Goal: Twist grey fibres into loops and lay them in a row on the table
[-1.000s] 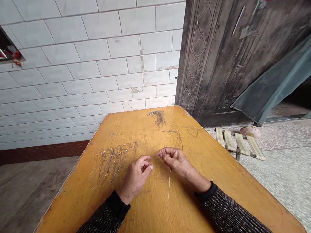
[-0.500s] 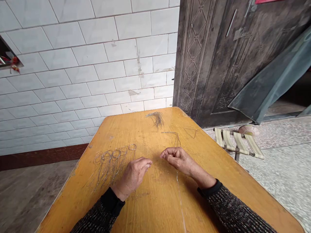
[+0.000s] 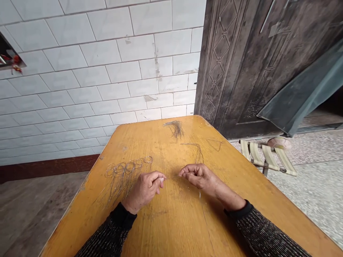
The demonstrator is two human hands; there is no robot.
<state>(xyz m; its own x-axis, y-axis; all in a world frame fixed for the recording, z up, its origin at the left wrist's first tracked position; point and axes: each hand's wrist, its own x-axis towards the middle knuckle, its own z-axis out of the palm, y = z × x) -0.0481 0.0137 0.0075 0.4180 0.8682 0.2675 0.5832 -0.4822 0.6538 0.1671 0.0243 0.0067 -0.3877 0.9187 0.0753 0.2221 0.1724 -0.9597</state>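
Between my two hands runs a thin wire (image 3: 173,176), pinched at each side. My left hand (image 3: 146,187) is closed, thumb against the fingers, with the wire's end at its fingertips. My right hand (image 3: 202,178) pinches the wire too, its fingers curled. A long strand (image 3: 205,214) trails from below my right hand toward the near edge of the table. Left of my left hand lies a row of wires with looped ends (image 3: 130,167). Just beyond my right hand rest a few bent wires (image 3: 197,150).
The wooden table (image 3: 150,228) meets a white tiled wall (image 3: 115,85). At its far end is a bundle of thin wires (image 3: 176,129); a bent wire (image 3: 215,144) lies to the right. A strapped folding stool (image 3: 268,157) stands right of the table, near a dark carved door (image 3: 227,71).
The wire between my hands now shows. My hands have barely shifted, and the left fingers have turned slightly. The whole view has moved a little.
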